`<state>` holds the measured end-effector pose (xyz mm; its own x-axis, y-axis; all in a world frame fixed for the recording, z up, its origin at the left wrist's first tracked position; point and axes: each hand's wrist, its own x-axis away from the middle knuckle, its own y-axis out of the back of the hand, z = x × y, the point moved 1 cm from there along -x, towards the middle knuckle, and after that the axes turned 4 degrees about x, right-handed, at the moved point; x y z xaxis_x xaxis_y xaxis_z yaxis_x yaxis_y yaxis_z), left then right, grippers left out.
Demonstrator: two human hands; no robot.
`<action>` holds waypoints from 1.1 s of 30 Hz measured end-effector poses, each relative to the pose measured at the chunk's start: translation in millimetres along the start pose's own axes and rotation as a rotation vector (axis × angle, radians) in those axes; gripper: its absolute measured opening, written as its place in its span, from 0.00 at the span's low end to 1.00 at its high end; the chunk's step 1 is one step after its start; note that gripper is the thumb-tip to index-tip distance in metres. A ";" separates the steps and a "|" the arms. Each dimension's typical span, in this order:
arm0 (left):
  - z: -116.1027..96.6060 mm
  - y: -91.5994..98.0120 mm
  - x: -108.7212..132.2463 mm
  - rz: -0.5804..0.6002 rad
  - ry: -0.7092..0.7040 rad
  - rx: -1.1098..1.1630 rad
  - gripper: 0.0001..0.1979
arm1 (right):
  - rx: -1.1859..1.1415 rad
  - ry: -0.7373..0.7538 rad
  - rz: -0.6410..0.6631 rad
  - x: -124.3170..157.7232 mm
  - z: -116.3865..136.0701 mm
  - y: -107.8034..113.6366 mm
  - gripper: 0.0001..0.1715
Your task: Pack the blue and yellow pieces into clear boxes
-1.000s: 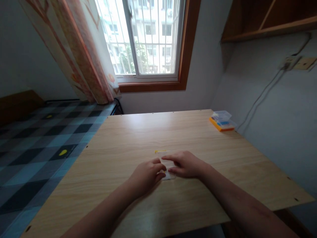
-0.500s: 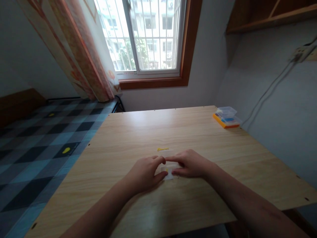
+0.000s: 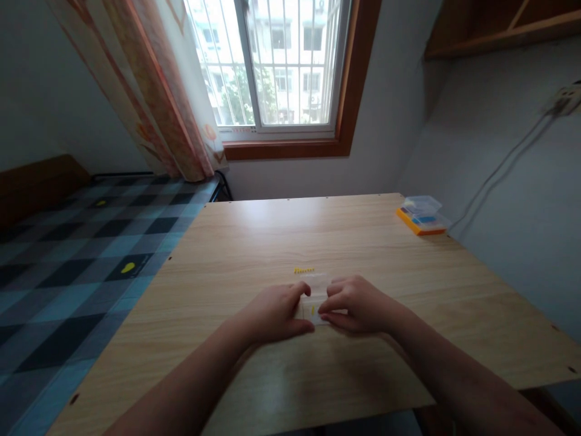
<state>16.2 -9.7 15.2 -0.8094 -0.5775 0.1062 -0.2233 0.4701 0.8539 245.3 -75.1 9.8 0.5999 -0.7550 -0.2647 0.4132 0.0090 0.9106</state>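
Observation:
A small clear plastic box [image 3: 308, 315] lies on the wooden table between my hands, its clear lid [image 3: 318, 279] laid back on the far side. Inside it shows a small yellow piece [image 3: 313, 310], too small to name. My left hand [image 3: 276, 312] is curled round the box's left end, thumb along the near side and index finger on the far side. At the right end, my right hand [image 3: 356, 304] has its fingers bent and drawn together, the tips at the box; whatever they pinch is hidden. Just beyond the lid is a row of several small yellow pieces [image 3: 304, 270].
An orange and clear plastic case [image 3: 422, 217] with blue contents stands at the far right of the table [image 3: 254, 236]. A checked bed [image 3: 91, 260] runs along the left. Behind are a curtain [image 3: 167, 91] and a barred window [image 3: 290, 72]. A cable [image 3: 499, 163] hangs on the right wall.
My right index finger, stretched towards my left hand before, has drawn back and bent. My left thumb and index finger are further apart, and more of the box shows. The view has shifted slightly.

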 end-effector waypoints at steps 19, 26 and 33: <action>0.7 -3.1 -0.5 -0.004 -0.022 -0.023 0.29 | 0.128 -0.105 0.075 -8.4 11.4 -12.7 0.11; -0.1 -2.3 -0.8 -0.006 -0.021 -0.031 0.28 | 0.154 -0.134 0.081 -11.3 15.0 -12.1 0.09; -2.1 0.2 -0.6 0.026 -0.019 -0.016 0.30 | 0.149 -0.086 0.096 -7.8 14.6 -8.7 0.09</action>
<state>17.7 -10.7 16.4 -0.8252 -0.5522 0.1184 -0.1939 0.4739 0.8589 227.0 -78.9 8.6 0.5680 -0.8089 -0.1519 0.2470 -0.0085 0.9690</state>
